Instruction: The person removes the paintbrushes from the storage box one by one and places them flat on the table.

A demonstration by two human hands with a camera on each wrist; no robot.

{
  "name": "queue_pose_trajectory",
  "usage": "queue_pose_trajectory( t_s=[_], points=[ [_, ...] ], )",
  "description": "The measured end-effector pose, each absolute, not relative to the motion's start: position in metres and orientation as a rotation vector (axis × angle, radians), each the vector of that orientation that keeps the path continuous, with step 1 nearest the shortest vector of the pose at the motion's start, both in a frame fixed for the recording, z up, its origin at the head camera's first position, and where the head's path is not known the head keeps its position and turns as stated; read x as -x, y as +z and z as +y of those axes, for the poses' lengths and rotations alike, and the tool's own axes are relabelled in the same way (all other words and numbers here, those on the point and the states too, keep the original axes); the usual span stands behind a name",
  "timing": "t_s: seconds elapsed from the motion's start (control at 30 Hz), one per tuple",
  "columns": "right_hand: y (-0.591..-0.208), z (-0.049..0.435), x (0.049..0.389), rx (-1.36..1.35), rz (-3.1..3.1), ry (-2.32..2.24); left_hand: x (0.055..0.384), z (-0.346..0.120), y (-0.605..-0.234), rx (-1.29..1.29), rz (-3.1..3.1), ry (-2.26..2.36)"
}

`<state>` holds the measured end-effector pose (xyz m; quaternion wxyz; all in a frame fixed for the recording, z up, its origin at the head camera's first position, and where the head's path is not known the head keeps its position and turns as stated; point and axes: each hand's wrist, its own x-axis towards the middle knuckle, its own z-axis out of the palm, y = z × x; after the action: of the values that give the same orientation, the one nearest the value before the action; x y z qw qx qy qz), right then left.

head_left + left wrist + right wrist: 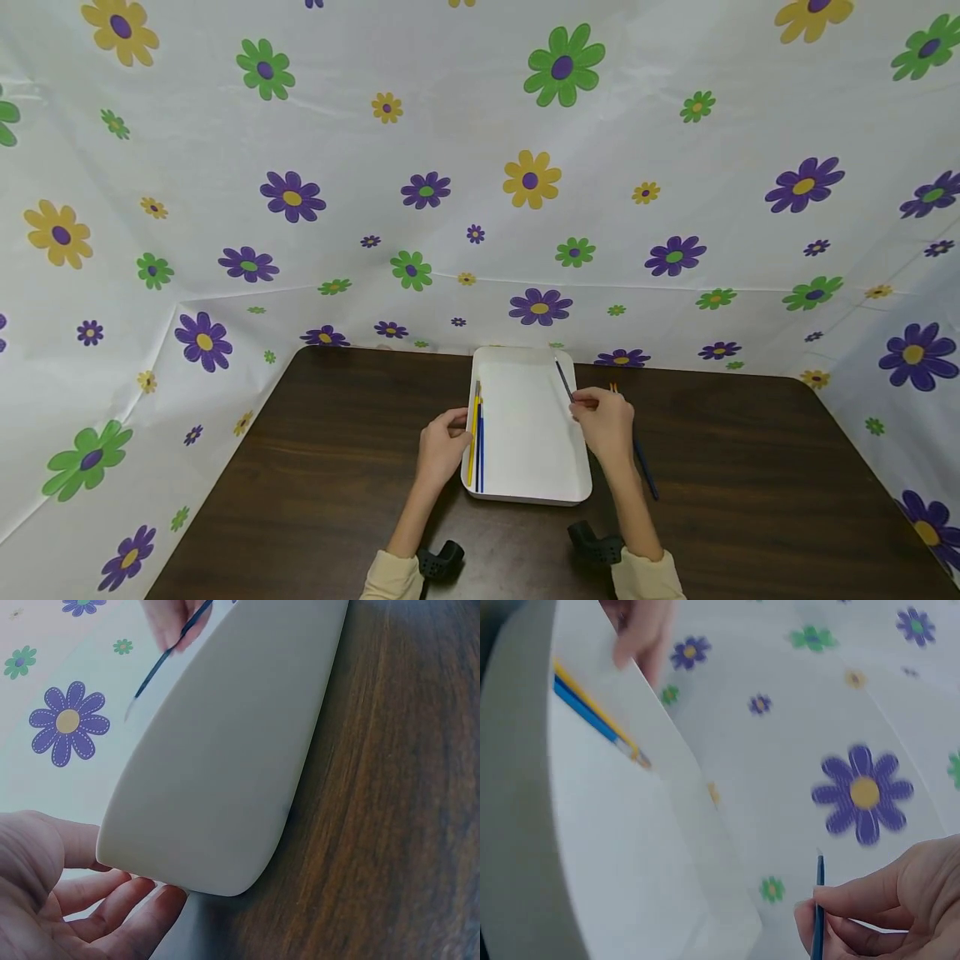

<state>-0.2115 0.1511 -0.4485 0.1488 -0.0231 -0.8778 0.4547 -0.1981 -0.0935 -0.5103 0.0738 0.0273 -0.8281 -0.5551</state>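
A shallow white tray (532, 433) lies on the table. My left hand (442, 450) grips its left rim, thumb on one side and fingers on the other, as the left wrist view shows. Along the tray's left inner side lie a yellow paintbrush (472, 450) and blue paintbrushes (482, 454). My right hand (606, 425) pinches a slim dark blue paintbrush (820, 874) between thumb and fingers over the tray's right edge, its pale tip pointing away from me. Right of the tray, partly hidden by that hand and forearm, lies a dark blue handle (647, 471) on the table.
Orange tips (613, 387) show just beyond my right hand. The dark wooden table (750, 483) extends to both sides of the tray. A white flower-patterned sheet (465, 150) hangs behind the table and along its sides. Each wrist wears a black camera mount (441, 560).
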Motion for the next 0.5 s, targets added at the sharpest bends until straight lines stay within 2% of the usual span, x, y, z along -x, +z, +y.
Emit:
queue_pose_trajectory(
  t_s=[0.5],
  points=[
    [-0.46,0.227,0.212,0.311,-2.631,1.291,0.197,-0.093,-0.508,-0.08,-2.483,-1.63]
  ],
)
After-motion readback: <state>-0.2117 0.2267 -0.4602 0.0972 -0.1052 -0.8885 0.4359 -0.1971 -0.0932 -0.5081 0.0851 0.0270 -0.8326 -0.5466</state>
